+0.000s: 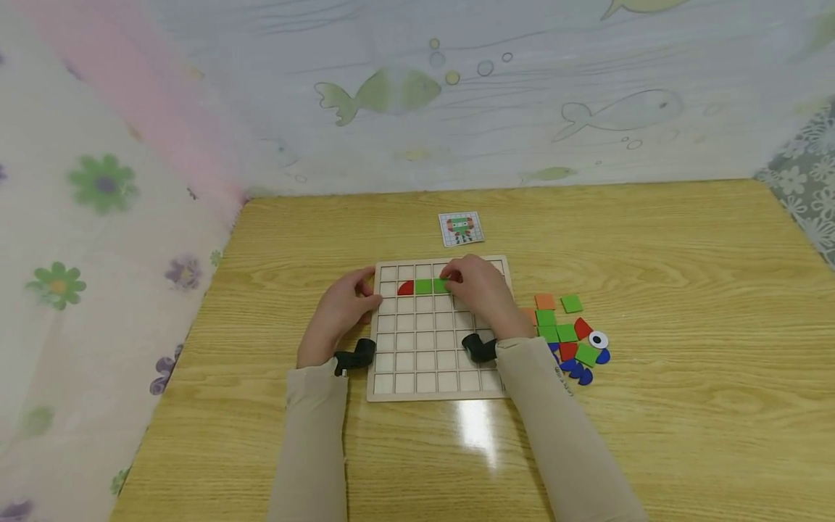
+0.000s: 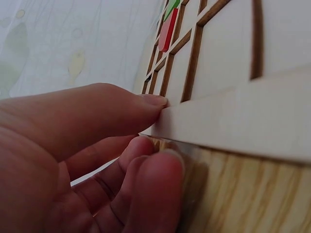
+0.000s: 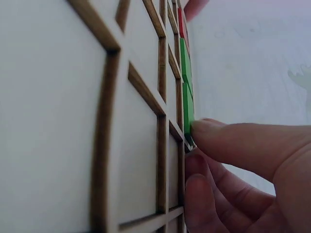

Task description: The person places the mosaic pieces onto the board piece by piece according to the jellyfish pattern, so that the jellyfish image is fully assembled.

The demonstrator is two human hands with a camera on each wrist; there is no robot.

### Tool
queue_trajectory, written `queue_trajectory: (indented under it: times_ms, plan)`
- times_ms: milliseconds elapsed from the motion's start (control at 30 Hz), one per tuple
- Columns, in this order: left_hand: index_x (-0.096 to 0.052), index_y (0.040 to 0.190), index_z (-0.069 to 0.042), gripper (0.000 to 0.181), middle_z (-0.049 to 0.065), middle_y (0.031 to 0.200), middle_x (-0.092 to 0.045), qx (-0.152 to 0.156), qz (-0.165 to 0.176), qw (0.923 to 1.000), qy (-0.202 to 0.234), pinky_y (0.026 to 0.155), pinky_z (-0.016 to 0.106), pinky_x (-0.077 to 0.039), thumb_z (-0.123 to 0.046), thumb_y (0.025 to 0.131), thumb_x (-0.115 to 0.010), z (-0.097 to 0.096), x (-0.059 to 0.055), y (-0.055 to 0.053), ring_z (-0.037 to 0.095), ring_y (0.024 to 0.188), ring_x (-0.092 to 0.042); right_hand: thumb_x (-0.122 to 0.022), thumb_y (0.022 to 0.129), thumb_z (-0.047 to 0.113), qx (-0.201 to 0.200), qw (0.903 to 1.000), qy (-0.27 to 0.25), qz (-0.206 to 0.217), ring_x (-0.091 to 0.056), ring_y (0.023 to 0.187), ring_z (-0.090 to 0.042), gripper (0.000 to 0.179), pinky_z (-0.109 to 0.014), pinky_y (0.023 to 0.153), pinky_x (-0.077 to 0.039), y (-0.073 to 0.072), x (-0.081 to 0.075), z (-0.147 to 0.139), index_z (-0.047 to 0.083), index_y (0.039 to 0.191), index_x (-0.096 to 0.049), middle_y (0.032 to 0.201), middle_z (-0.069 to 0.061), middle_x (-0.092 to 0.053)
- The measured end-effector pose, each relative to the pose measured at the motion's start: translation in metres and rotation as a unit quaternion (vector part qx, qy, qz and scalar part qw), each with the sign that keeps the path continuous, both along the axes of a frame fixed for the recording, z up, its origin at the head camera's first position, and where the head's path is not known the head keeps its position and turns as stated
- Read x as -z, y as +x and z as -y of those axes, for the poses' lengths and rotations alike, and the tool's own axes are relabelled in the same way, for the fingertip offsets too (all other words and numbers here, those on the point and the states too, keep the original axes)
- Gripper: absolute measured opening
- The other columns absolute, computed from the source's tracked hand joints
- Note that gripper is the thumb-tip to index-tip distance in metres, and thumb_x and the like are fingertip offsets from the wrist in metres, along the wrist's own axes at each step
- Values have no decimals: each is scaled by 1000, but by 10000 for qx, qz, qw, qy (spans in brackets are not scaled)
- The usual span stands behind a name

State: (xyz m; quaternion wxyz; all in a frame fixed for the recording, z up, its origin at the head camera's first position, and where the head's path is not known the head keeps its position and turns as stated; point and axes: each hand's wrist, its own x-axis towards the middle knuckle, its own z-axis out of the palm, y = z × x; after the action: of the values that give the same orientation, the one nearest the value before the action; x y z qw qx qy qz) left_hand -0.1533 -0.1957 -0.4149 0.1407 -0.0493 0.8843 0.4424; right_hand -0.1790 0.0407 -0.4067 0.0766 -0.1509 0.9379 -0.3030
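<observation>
A wooden grid board lies on the table, with a red quarter-circle tile and a green square tile side by side in its second row. To their right, my right hand pinches another green square tile at its cell; the thumb touches the tile's edge in the right wrist view. My left hand holds the board's left edge, thumb on the rim and fingers curled beside and below it in the left wrist view. My right hand and forearm hide part of the board's right side.
A picture card with a gridded figure lies beyond the board. Right of the board are loose tiles: green squares, orange squares, red pieces, blue pieces and a white disc with a dark centre. A wall stands behind the table.
</observation>
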Motion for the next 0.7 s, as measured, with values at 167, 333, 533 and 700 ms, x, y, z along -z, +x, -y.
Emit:
queue_trajectory:
  times_ms: [167,333,533,700]
  plan:
    - [-37,136,-19,58,5,93,-51,-9,-10,10000,-15,57,30,-48,-19,83,-62,1,1,1,21,67,-55,-60,85,16,-40,9998,-184,6,-49,80,-17,13,-31,71,-41,-1,2,-1,14,96,-66,87,-1,-56]
    - [-37,136,-18,58,5,93,-50,59,-35,10000,-45,57,30,-48,-19,84,-61,3,1,2,21,67,-55,-58,87,21,-186,9991,-335,167,-50,83,-16,15,-31,75,-42,-2,1,-5,17,100,-64,91,1,-56]
    - [-36,136,-18,58,5,93,-51,122,-57,9999,-25,56,31,-46,-20,84,-61,2,1,1,21,64,-56,-54,89,24,-297,9981,-436,306,-52,86,-16,21,-33,76,-42,-2,-9,-17,16,106,-62,95,1,-58]
    - [-37,136,-18,58,6,93,-50,56,16,9999,135,55,31,-47,-18,84,-62,1,-1,1,22,63,-54,-52,90,29,-247,9981,-455,335,-53,88,-16,25,-35,78,-42,0,-19,-30,17,110,-61,99,1,-58]
